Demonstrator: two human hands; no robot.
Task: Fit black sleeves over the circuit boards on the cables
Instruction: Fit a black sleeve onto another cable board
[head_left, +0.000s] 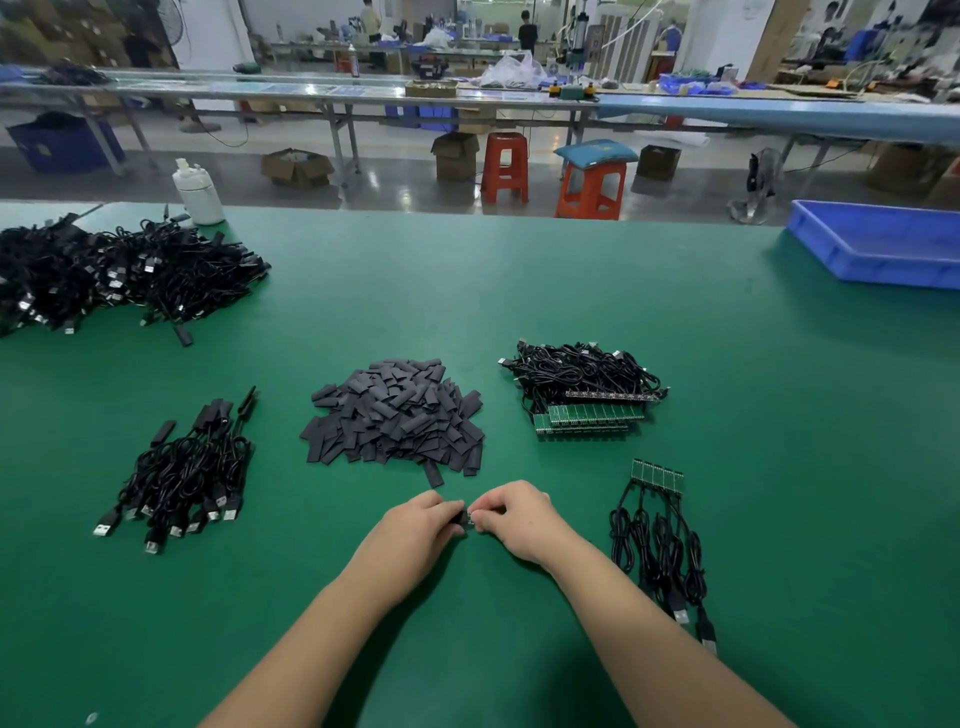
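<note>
Sleeving step judged in hand: black sleeve (458, 517) pinched in closed left hand (420, 526), small circuit board (471, 519) gripped in closed right hand (519, 517), both just above green table (727, 364) (near sleeve pile (395, 410)). Next: board to be aligned, sleeve slid fully over.

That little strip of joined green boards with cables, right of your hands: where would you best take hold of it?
Probably by the green boards themselves, pinched at the strip's two short ends from above. They lie flat and rigid in a joined row at the far end, while the cables trail loosely toward you and would only sag or tangle. The right hand lies nearest.
</note>
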